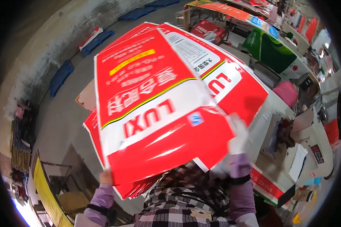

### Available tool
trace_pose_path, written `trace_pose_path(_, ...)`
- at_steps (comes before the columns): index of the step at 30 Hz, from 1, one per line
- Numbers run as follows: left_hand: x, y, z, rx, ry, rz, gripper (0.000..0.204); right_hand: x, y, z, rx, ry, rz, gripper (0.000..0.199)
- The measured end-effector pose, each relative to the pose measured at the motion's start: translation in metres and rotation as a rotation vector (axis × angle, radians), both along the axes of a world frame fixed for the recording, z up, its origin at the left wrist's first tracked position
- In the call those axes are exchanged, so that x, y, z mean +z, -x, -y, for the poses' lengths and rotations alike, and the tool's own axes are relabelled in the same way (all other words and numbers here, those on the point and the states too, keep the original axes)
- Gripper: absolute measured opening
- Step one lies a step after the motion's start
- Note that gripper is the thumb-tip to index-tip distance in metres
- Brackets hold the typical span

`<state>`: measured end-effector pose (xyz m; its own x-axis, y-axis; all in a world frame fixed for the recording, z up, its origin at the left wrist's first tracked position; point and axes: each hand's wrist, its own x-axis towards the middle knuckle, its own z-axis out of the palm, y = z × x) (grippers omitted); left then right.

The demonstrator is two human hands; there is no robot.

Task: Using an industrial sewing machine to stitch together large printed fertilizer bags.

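Lengthwise, the red sack (149,90) pointed forward, extending beyond the left hand (106,177) and right hand (237,136), which gripped its near corners

Pale worktable (275,103): red-white sacks (243,101), sewing machine (313,138). Grey floor (70,123): blue pallets (61,77).

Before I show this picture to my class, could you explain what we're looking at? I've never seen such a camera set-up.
There is no robot here, only a person's two hands. The single picture comes from the left of two fisheye cameras worn on the head, looking down, so straight edges bend.

The left hand holds the lower-left corner of a large, glossy red-and-white printed sheet. The right hand is at its right edge, too blurred to show its grip. Beneath are more flat red-and-white printed sheets. To the right, a cream-coloured machine stands.
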<state>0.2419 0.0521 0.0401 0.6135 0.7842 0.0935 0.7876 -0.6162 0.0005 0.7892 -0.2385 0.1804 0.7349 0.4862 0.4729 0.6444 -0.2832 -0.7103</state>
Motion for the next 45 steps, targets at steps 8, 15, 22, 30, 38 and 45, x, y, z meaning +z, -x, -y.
trace_pose_path(8,-0.014,0.184,0.046,0.705,0.071,-0.010,0.040,-0.096,0.140,-0.108,0.519,0.776,-0.339,0.038)
trace_pose_path(15,-0.100,0.169,0.088,1.013,0.269,0.343,0.037,-0.250,0.114,-0.118,0.055,0.451,-0.228,0.017)
trace_pose_path(22,-0.084,0.056,0.069,1.009,0.406,0.116,0.037,-0.247,0.087,-0.086,0.221,0.189,-0.754,0.016)
trace_pose_path(30,-0.001,-0.196,0.024,-0.242,0.466,0.577,0.036,-0.184,0.127,0.022,0.449,0.158,-0.558,0.021)
trace_pose_path(38,0.117,-0.491,0.260,-1.247,0.289,0.264,0.039,-0.029,0.138,0.076,0.663,0.717,-0.382,0.031)
trace_pose_path(45,0.078,-0.524,0.239,-1.202,0.924,0.288,0.020,-0.025,0.065,0.179,-0.178,-0.043,-0.510,0.028)
